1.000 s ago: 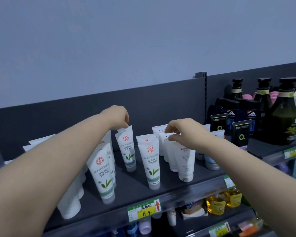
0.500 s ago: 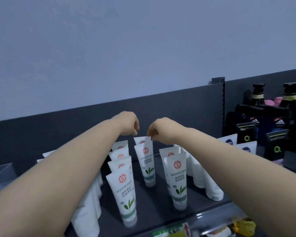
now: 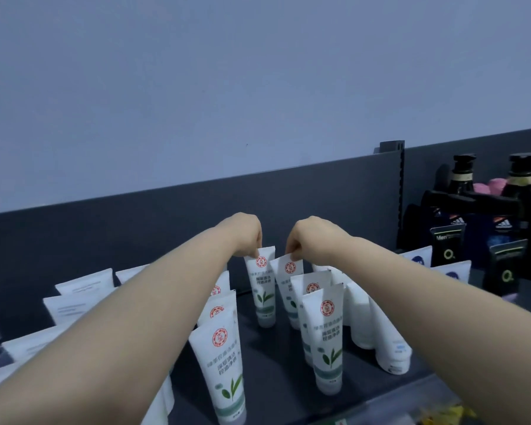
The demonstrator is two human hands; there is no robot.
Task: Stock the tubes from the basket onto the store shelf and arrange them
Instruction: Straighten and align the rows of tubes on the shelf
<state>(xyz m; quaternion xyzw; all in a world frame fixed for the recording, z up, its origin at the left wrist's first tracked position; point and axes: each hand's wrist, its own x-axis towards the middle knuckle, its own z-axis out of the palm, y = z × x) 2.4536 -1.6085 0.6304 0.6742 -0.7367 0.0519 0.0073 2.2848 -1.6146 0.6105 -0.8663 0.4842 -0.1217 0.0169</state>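
Now the two rear green-leaf tubes are the ones in play. The back-left tube (image 3: 262, 286) stands upright on its cap toward the rear of the shelf (image 3: 273, 372). The back-right tube (image 3: 288, 283) stands just beside it and tilts a little toward it; whether the two touch, I cannot tell. Your left hand (image 3: 245, 233) pinches the crimped top of the back-left tube with curled fingers (image 3: 256, 251). Your right hand (image 3: 311, 237) pinches the top of the back-right tube the same way. A second ago your hands were well apart, the left on a tube in the left row and the right over the plain white tubes (image 3: 387, 342). Half a second ago they had drawn close together at the back, and now each has its own tube. That suggests you are past loading and into arranging, setting the last pair behind the front-left tube (image 3: 224, 363) and the front-right tube (image 3: 327, 342). The tilted one probably wants righting before you let go, since a lean at the back could tip the row ahead. The basket is out of view, so I cannot say what is left in it. Dark pump bottles (image 3: 462, 176) stand well off to the right.
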